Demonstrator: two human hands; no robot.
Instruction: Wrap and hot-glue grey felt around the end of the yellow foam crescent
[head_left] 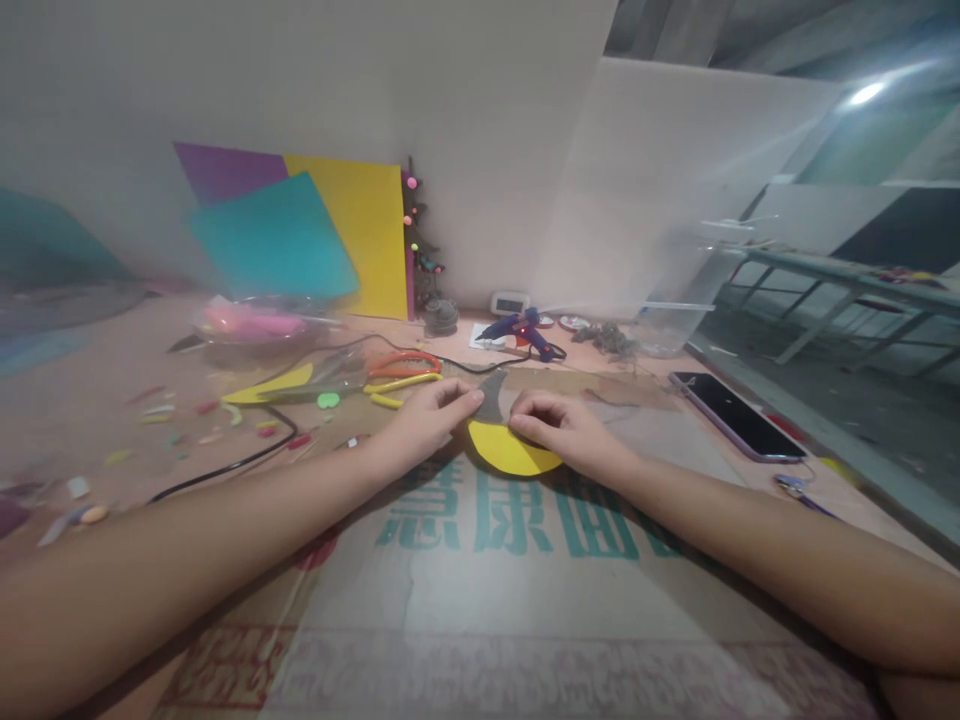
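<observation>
Yellow rounded piece (510, 455) met grey curved piece (492, 400)

The left hand (439, 415) pinched the grey curved piece, the right hand (566, 428) the yellow one's edge, both over a printed sheet (517, 590). Beyond was a glue gun (514, 327).

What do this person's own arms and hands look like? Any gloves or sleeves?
The left forearm and right forearm are bare, with no sleeve in view. The left hand and right hand wear no gloves. No watch, bracelet or ring shows; the fingernails are too small to make out.
</observation>
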